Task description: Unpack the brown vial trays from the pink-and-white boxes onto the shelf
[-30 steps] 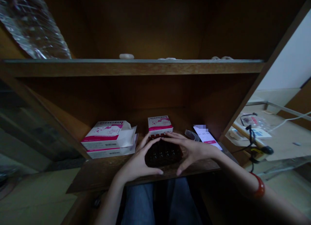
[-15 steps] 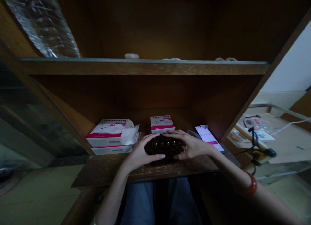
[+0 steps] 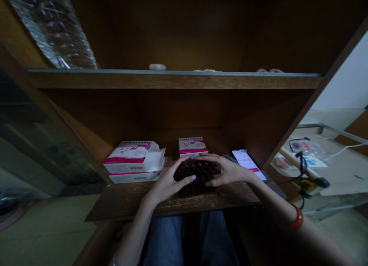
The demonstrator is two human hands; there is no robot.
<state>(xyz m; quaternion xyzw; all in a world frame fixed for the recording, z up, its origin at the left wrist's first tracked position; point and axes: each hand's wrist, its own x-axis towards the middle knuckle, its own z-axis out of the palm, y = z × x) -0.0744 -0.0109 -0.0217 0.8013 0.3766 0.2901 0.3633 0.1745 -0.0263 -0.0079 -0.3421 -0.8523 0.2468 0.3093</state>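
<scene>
Between my hands is a dark brown, glossy block of rounded pieces in rows (image 3: 198, 172), possibly small bottles; the dim light hides its exact kind. My left hand (image 3: 166, 185) curves round its left side, fingers along the far edge and thumb across the near face. On the right side, my right hand (image 3: 228, 172) grips it the same way, fingertips over the top and thumb low in front. Just behind the block lies a small pink and white box (image 3: 192, 145) on the wooden shelf board (image 3: 123, 201).
Two stacked pink and white cartons (image 3: 132, 158), with an open flap, sit at the left. A lit phone (image 3: 248, 164) leans at the right. Above runs a shelf edge (image 3: 178, 81) bearing a white round object (image 3: 157, 67). Crinkled clear plastic (image 3: 57, 28) hangs upper left.
My thumbs have shifted a little on the dark block, the left one upward, and more of its lower rows shows between them. The view has moved slightly.
</scene>
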